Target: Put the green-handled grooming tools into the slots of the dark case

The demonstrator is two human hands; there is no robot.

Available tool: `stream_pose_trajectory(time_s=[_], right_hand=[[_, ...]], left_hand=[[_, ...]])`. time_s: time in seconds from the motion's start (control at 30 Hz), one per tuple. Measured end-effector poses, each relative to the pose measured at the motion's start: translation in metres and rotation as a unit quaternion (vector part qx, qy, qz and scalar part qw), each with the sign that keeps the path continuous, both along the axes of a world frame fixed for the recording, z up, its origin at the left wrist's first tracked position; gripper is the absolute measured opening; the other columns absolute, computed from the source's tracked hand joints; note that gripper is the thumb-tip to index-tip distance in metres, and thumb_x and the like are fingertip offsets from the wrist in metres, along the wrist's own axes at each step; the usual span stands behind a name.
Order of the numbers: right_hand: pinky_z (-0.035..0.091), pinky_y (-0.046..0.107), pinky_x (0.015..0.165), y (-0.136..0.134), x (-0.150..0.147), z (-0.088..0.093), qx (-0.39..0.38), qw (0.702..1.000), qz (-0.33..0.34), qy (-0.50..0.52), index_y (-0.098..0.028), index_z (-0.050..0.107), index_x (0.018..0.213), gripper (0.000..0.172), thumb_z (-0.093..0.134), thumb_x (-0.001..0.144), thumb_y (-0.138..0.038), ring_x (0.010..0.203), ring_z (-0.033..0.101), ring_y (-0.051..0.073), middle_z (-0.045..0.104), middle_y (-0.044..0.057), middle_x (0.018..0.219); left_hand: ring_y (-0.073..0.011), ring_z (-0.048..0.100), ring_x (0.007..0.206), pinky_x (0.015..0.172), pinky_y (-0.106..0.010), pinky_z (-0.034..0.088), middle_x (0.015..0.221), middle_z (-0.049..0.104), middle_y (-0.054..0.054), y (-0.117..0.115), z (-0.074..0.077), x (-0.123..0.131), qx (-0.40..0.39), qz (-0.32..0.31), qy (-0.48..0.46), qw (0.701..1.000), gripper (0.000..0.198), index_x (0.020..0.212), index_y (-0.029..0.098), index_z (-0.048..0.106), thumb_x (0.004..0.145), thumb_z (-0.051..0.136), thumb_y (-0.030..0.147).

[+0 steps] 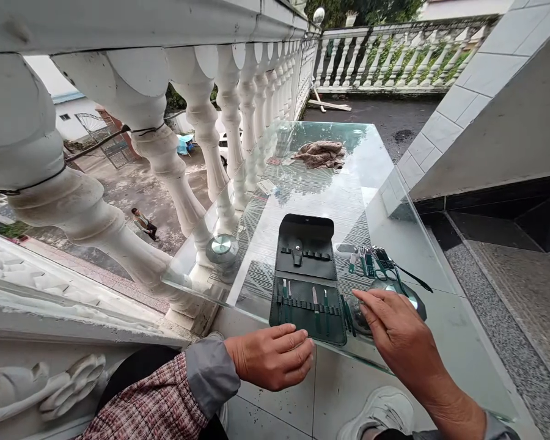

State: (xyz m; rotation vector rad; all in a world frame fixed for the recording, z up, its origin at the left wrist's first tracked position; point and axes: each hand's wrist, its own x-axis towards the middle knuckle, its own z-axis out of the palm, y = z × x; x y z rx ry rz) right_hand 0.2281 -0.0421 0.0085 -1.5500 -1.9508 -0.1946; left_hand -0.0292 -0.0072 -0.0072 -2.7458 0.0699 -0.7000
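A black tool case (306,256) lies open on the glass table (339,183), with several slim green-handled tools held in its lower flap. More tools (371,261) lie loose on the glass just right of the case. My left hand (272,356) rests at the table's near edge below the case, fingers loosely curled, holding nothing. My right hand (396,330) hovers flat over the glass right of the case, fingers stretched toward the case's lower right corner, empty.
A crumpled brown cloth (321,154) lies at the table's far end. A white stone balustrade (174,140) runs along the left. A tiled wall (486,104) and steps stand at the right. A round metal table fitting (222,247) shows under the glass.
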Motion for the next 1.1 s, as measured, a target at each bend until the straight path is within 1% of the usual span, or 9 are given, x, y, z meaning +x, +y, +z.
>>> stream_pose_trajectory(time_s=[0.13, 0.3, 0.43, 0.6, 0.8, 1.0, 1.1], right_hand=[[0.045, 0.036, 0.079, 0.0, 0.002, -0.002, 0.0, 1.0, -0.01, -0.004, -0.016, 0.06, 0.108, 0.027, 0.043, 0.089, -0.025, 0.091, 0.054, 0.021, 0.062, 0.009, 0.094], [0.045, 0.033, 0.078, 0.0, 0.006, -0.002, -0.013, 0.998, -0.059, 0.026, -0.018, 0.061, 0.101, 0.024, 0.043, 0.089, -0.028, 0.087, 0.057, 0.02, 0.064, 0.007, 0.092], [0.044, 0.03, 0.071, 0.001, 0.004, -0.002, -0.053, 0.995, -0.077, 0.04, -0.019, 0.061, 0.09, 0.02, 0.044, 0.088, -0.03, 0.08, 0.058, 0.018, 0.065, 0.005, 0.084], [0.04, 0.029, 0.065, 0.004, -0.004, -0.005, -0.125, 0.989, -0.079, 0.016, -0.02, 0.057, 0.076, 0.016, 0.046, 0.086, -0.027, 0.073, 0.054, 0.017, 0.06, 0.003, 0.075], [0.039, 0.03, 0.065, 0.005, -0.006, -0.011, -0.153, 0.984, -0.083, -0.031, -0.019, 0.057, 0.08, 0.008, 0.05, 0.082, -0.023, 0.078, 0.052, 0.02, 0.059, 0.005, 0.08], [0.038, 0.03, 0.064, 0.006, -0.002, -0.011, -0.156, 0.984, -0.077, -0.034, -0.019, 0.058, 0.084, 0.015, 0.043, 0.084, -0.017, 0.079, 0.052, 0.02, 0.059, 0.006, 0.082], [0.038, 0.03, 0.066, 0.007, -0.005, -0.01, -0.141, 0.986, -0.077, -0.035, -0.019, 0.057, 0.081, 0.012, 0.046, 0.084, -0.02, 0.078, 0.052, 0.02, 0.058, 0.005, 0.08]], left_hand=[[-0.0236, 0.059, 0.103, 0.09, -0.037, 0.051, 0.108, 0.063, -0.009, 0.0, 0.0, 0.0, -0.002, 0.009, -0.006, 1.0, 0.019, 0.097, 0.013, 0.065, 0.087, 0.053, 0.023], [-0.023, 0.059, 0.103, 0.091, -0.037, 0.05, 0.109, 0.063, -0.01, 0.0, 0.001, 0.001, 0.001, -0.011, 0.005, 1.0, 0.02, 0.098, 0.012, 0.065, 0.088, 0.052, 0.022], [-0.0234, 0.059, 0.103, 0.092, -0.038, 0.05, 0.109, 0.063, -0.01, -0.001, 0.003, 0.005, 0.001, -0.021, 0.005, 1.0, 0.02, 0.099, 0.012, 0.065, 0.088, 0.052, 0.022], [-0.0239, 0.058, 0.105, 0.092, -0.037, 0.05, 0.111, 0.063, -0.011, 0.0, 0.004, 0.012, 0.004, -0.033, 0.004, 0.999, 0.021, 0.1, 0.012, 0.065, 0.088, 0.051, 0.022], [-0.0232, 0.058, 0.106, 0.091, -0.036, 0.05, 0.112, 0.063, -0.01, -0.001, 0.003, 0.018, 0.007, -0.021, 0.017, 1.0, 0.022, 0.1, 0.013, 0.064, 0.09, 0.048, 0.023], [-0.0228, 0.058, 0.105, 0.09, -0.035, 0.05, 0.112, 0.063, -0.01, 0.0, 0.001, 0.019, 0.001, -0.023, 0.022, 1.0, 0.02, 0.099, 0.013, 0.064, 0.089, 0.048, 0.022], [-0.0226, 0.058, 0.105, 0.089, -0.035, 0.05, 0.111, 0.063, -0.01, 0.001, 0.001, 0.019, 0.003, -0.024, 0.021, 0.999, 0.02, 0.098, 0.013, 0.064, 0.089, 0.049, 0.021]])
